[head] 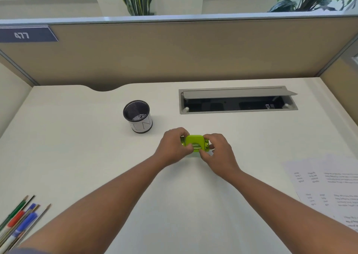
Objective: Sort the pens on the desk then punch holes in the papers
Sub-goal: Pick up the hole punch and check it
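A lime-green hole punch [195, 143] sits on the white desk [77, 147] at the centre. My left hand [174, 147] grips its left end and my right hand [219, 153] grips its right end, fingers curled around the body. Several pens and pencils [19, 219], with red and blue caps among them, lie in a bunch at the desk's near left corner. Printed papers [333, 188] lie at the right edge. A black mesh pen cup [138, 116] stands upright behind and to the left of the punch, with no pens visible in it.
A grey cable hatch [238, 99] with its lid raised is set into the desk at the back right. Beige partition walls [174, 50] enclose the desk on three sides. Plants stand beyond the partition.
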A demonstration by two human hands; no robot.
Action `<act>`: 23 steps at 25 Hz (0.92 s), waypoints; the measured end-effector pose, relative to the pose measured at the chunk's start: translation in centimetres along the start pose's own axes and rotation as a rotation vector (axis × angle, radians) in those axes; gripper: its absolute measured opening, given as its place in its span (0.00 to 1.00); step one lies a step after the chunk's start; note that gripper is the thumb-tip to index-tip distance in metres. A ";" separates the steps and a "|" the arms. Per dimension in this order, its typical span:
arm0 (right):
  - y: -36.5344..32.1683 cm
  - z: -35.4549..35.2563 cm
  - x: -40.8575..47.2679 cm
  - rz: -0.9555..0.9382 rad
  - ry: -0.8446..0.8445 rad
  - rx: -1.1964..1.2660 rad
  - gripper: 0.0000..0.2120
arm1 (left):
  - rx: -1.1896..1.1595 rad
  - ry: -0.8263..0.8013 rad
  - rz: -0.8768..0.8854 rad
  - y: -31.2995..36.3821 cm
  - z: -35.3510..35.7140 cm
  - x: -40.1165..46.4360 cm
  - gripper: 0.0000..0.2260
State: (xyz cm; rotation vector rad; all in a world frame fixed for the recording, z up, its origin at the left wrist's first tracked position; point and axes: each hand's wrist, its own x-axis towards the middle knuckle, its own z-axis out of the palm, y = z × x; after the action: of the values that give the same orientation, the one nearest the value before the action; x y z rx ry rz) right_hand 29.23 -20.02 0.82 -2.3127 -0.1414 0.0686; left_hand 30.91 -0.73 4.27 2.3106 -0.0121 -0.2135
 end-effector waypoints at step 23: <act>3.3 1.8 8.4 -0.014 0.058 -0.128 0.19 | -0.033 0.030 -0.008 -2.6 1.6 8.7 0.14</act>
State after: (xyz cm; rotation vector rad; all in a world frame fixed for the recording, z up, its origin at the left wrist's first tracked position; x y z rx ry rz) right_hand 37.68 -19.88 -2.83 -2.4386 -0.1357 -0.0157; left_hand 39.07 -0.79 0.05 2.2812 0.0159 -0.1823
